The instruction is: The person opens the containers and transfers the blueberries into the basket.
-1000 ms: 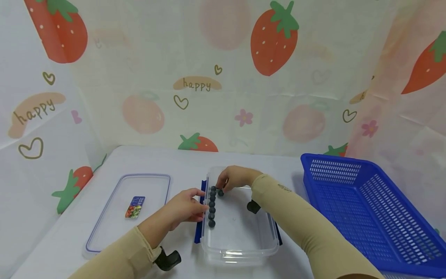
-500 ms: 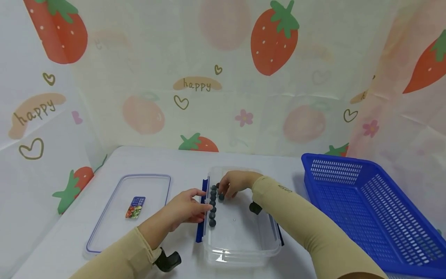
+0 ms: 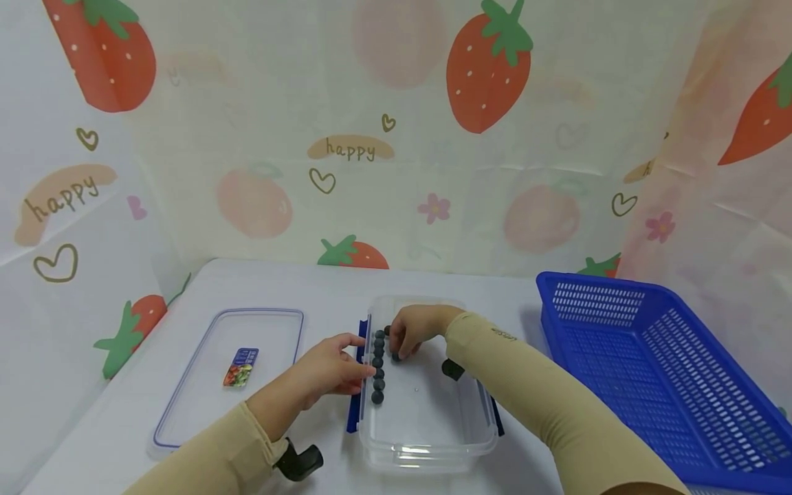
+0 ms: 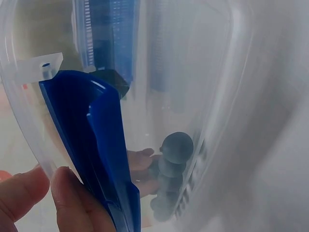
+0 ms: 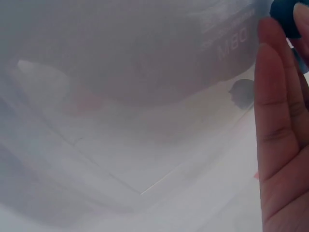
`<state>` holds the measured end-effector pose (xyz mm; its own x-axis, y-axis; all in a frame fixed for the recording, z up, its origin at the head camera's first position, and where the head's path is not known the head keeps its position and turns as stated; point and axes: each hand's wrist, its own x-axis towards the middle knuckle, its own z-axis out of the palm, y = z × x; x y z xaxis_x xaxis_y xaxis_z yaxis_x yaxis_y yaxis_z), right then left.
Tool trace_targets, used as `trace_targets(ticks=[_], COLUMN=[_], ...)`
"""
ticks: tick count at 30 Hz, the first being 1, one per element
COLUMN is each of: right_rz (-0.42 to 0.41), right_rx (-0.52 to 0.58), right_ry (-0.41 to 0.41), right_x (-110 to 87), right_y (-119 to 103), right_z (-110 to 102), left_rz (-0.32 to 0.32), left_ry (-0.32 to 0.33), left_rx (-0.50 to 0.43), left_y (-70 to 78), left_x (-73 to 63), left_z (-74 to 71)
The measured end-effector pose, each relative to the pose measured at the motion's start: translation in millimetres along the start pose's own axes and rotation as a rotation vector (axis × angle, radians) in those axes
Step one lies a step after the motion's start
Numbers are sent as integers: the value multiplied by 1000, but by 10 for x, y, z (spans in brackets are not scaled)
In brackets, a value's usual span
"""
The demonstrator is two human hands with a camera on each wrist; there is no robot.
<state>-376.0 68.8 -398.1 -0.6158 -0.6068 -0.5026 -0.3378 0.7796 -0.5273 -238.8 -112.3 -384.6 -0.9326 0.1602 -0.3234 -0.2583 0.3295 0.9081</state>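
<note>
A clear plastic box (image 3: 433,405) with blue side latches stands on the white table. Along its left inner wall runs a row of several dark blueberries (image 3: 378,385). My left hand (image 3: 331,368) holds the box's left rim; in the left wrist view its thumb and fingers pinch the edge beside the blue latch (image 4: 99,140). Inside the box, my right hand (image 3: 417,330) reaches down and pinches a blueberry (image 5: 286,17) between fingertips, just right of the row. Another berry (image 3: 387,330) lies behind those fingers, near the row's far end.
A clear lid (image 3: 198,371) with a blue-edged rim lies on the table at left, a small printed label (image 3: 240,367) on it. To the right stands a large blue perforated basket (image 3: 603,282). A cloth printed with strawberries (image 3: 489,75) hangs behind and at both sides.
My right hand has brought its blueberry a little toward me along the row; a berry behind it has come into view. The left hand stays at the rim.
</note>
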Motion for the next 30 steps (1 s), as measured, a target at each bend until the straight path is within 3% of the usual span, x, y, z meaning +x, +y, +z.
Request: trace_targets(ticks=[6, 14, 19, 25, 30], right_rz=[-12, -116, -158, -227, -274], right_rx=[-3, 176, 208, 197, 180], right_ry=[-30, -22, -5, 38, 117], right_x=[-29, -92, -159, -373, -696], right_y=[9, -33, -65, -149, -185], right_z=[-17, -158, -246, -419, -631], left_rz=[-1, -4, -9, -9, -13], left_ry=[-10, -7, -5, -6, -4], left_rx=[-5, -4, -1, 3, 1], left_y=[5, 14, 23, 31, 24], left_x=[4, 1, -3, -9, 4], left_z=[19, 23, 16, 20, 28])
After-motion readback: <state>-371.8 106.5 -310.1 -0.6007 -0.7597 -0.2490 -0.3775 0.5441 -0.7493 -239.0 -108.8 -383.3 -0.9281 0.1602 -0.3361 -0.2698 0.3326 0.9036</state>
